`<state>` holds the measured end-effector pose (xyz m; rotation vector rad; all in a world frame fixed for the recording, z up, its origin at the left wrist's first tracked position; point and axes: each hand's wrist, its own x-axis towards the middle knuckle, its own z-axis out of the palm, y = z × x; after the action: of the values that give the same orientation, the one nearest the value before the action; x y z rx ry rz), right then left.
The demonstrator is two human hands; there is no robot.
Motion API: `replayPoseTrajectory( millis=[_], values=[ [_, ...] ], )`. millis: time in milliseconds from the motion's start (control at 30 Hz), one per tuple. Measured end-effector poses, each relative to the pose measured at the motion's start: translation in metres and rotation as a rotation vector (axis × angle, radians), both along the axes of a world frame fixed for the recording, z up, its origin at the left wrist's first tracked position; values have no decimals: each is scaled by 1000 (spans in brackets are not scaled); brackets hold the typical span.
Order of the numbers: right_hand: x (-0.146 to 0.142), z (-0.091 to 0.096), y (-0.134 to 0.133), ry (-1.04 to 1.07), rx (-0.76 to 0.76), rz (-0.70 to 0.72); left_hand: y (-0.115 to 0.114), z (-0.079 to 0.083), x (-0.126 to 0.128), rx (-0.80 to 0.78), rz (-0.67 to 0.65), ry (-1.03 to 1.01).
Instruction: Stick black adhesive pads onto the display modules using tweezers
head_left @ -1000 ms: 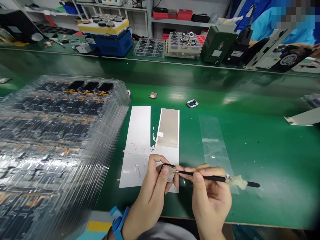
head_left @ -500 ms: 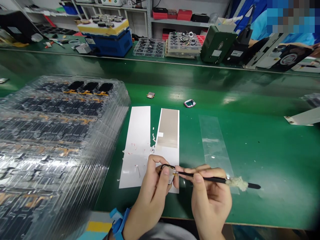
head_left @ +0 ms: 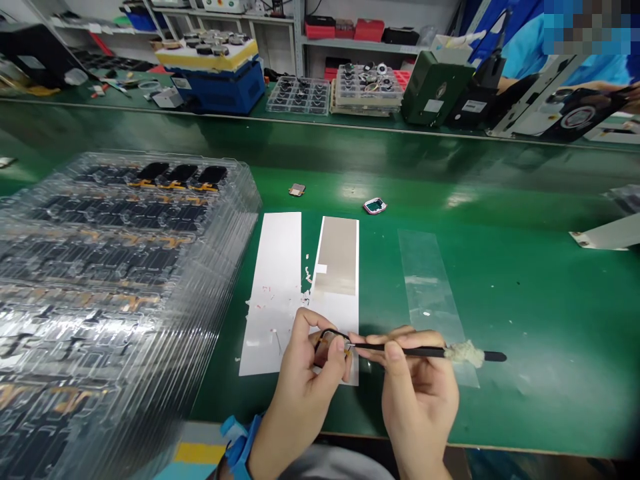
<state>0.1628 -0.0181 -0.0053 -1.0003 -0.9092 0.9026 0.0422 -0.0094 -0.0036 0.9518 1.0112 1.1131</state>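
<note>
My left hand pinches a small square screen part with a black rim, held just above the near end of the white backing sheets. My right hand grips black tweezers like a pen, their tip touching the part's right edge. A tuft of whitish tape or fluff is wrapped round the tweezers' rear end. A blue strap is on my left wrist.
A tall stack of clear blister trays holding dark screen parts fills the left. A clear film strip lies right of the sheets. Two small parts ride the green belt. Another person in blue sits at the far right.
My left hand has tipped the part more edge-on. The tweezers have shifted slightly left. The two small parts on the belt have drifted left.
</note>
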Motion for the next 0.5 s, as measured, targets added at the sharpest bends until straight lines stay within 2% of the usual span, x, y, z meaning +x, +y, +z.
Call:
replayPoseTrajectory(
  millis=[133,300,400,500],
  values=[
    [3,2,2,31,-33,-9,2,2,-1,-8,-13,23],
    [34,11,-1,39,-59,-168,1,4,-2,-50,-51,99],
    [60,9,-7,-79,-96,-180,-1,5,-3,-71,-140,176],
    [80,2,-18,-250,-139,-117,-3,7,-4,-15,-305,281]
  ],
)
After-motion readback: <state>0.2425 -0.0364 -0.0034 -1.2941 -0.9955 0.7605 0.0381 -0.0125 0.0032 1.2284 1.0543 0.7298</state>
